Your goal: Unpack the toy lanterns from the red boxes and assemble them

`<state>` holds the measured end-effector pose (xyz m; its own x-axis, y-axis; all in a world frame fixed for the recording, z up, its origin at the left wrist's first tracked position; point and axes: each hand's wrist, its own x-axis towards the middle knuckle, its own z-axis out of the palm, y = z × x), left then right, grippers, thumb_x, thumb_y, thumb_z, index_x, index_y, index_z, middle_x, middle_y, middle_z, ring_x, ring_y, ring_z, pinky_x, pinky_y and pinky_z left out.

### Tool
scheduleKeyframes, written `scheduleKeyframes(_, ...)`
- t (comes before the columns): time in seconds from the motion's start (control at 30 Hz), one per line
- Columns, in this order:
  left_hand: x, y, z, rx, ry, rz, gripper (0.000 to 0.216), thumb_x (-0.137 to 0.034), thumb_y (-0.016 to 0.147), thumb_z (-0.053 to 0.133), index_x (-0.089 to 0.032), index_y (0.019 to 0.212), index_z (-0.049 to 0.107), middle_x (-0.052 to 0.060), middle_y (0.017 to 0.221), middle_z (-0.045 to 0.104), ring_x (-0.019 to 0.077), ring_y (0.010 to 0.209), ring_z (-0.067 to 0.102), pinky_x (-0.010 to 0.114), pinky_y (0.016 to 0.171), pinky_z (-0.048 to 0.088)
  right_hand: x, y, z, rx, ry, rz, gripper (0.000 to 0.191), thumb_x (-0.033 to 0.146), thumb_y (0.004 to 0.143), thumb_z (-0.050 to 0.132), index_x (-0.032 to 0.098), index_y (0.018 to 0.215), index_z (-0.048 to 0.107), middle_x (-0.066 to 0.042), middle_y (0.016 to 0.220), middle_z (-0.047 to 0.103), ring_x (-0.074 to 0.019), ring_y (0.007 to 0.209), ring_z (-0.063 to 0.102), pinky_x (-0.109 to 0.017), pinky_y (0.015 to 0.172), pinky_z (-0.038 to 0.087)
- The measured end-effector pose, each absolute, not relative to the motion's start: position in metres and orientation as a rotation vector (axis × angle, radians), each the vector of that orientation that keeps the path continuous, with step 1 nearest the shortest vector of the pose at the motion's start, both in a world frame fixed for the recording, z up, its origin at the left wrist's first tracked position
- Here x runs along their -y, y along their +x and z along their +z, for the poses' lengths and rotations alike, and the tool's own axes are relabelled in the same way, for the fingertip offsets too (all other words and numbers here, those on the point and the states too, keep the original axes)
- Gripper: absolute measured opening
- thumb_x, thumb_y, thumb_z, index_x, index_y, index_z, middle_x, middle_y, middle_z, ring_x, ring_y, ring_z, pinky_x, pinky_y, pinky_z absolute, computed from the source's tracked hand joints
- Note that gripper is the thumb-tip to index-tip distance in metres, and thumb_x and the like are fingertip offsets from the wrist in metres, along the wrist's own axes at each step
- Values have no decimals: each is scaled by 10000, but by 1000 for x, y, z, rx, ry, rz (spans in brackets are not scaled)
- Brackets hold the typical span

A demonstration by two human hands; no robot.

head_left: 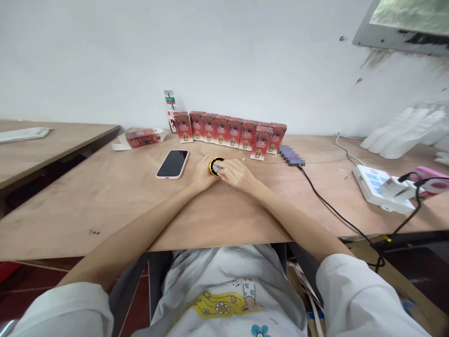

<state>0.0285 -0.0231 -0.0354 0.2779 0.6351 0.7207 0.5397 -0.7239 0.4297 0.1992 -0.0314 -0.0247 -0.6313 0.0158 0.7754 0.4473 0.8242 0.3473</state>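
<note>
Black-and-gold round piece (212,167) sits between the person's two hands near the middle of the table, well short of the wall. Largest of all is the pale wall (224,56), filling the upper part of the view, with the wooden table (217,224) running up to it below. A second table (63,142) stands at the left, beyond a dark gap. The person's white shirt (231,267) shows at the near edge, printed with yellow and blue flowers. A row of upright red boxes (221,131) stands along the back of the table, with one box set forward near its right end. Stacked white shapes (407,133) lean at the far right, and in front of them lies a white power strip (370,185) with plugs in it. An opened red-and-white box (143,139) lies on its side, left of the row. A dark-screened phone (172,164) lies face up just beside the left hand (202,174), which is partly closed, curled against the round piece's left side and holding it. The right hand (236,173) has its fingers bent together over the piece, fingertips at its face. Smallest is a greyish-white scrap (218,167) at those fingertips; whether they grip it, I cannot tell.
</note>
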Motion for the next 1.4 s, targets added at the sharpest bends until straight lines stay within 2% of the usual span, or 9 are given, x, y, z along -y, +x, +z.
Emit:
scheduleKeyframes(0.1,25,29,-34,-1107,2435,1442,187,-219,712,592,-212,886,523,64,878,606,225,805,572,391,707,478,34,198,-23,2074,-297,-597,78,176,915,434,206,880,498,-96,1028,670,-185,941,617,-352,756,486)
scheduleKeyframes(0.23,27,30,-32,-1141,2435,1395,182,-249,726,599,-213,885,517,63,882,599,217,803,570,385,717,480,40,196,-20,1942,-306,-444,48,180,917,423,224,913,443,-96,1057,645,-184,949,602,-366,777,477)
scheduleKeyframes(0.37,29,30,-30,-1165,2426,1352,225,-270,729,631,-213,927,541,55,913,604,206,834,569,359,740,478,39,194,-21,1900,-341,-313,42,207,938,387,228,925,421,-72,947,616,-166,868,592,-346,748,480)
scheduleKeyframes(0.57,29,31,-31,-1097,2457,1400,262,-258,717,652,-187,955,568,49,916,612,198,838,571,338,739,477,40,196,-20,1889,-549,-121,183,352,962,364,208,930,471,-58,879,558,-153,823,582,-322,716,491)
scheduleKeyframes(0.7,30,32,-30,-1085,2455,1410,255,-263,729,651,-183,960,578,44,904,616,195,832,574,328,739,477,44,197,-18,1871,-624,27,198,333,956,386,191,945,524,-46,885,555,-117,685,558,-284,642,486)
scheduleKeyframes(0.93,26,29,-32,-1096,2500,1360,276,-191,704,667,-175,968,591,51,920,618,198,855,567,321,762,467,39,196,-19,1974,-665,-43,184,283,939,430,184,875,571,-57,852,588,-163,826,567,-310,768,475)
scheduleKeyframes(1.2,22,26,-33,-1246,2371,1449,209,-242,705,663,-193,886,569,33,889,624,197,829,567,327,737,466,40,202,-22,2058,-504,-87,189,131,884,365,172,974,526,-106,950,597,-191,942,572,-359,830,476)
scheduleKeyframes(1.3,23,27,-31,-1255,2353,1458,225,-227,678,674,-196,870,560,35,878,622,205,829,568,331,725,465,42,204,-23,2097,-459,-135,215,123,851,380,175,1001,525,-127,1016,587,-208,997,562,-382,854,472)
scheduleKeyframes(1.4,22,27,-30,-1268,2320,1491,226,-177,663,641,-189,869,550,44,883,619,206,820,566,336,727,466,45,203,-22,2141,-410,-249,174,151,850,412,178,954,549,-123,1000,599,-211,962,561,-373,823,470)
